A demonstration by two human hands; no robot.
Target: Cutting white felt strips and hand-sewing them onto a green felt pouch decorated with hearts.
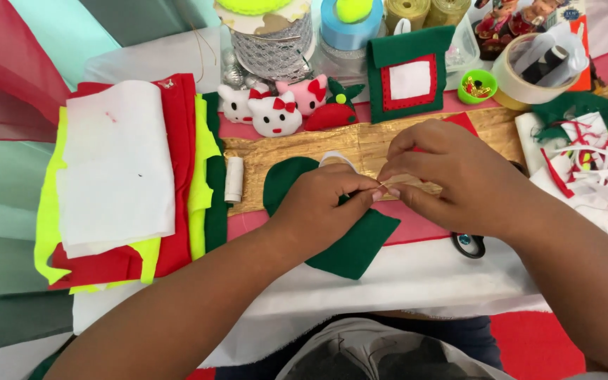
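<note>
Centre of the frame: left hand [318, 204] and right hand [459, 176] meeting fingertip to fingertip, both pinched shut over a green felt piece [353, 246] lying on the table [416, 281]. Pinched object too small to tell. Left: stacked felt sheets [121, 176]. Just below the right hand: scissors handle [469, 245].

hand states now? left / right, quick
Left hand: closed, pinching the green felt piece.
Right hand: fingertips pinched shut at the same spot; what they hold is too small to tell.
</note>
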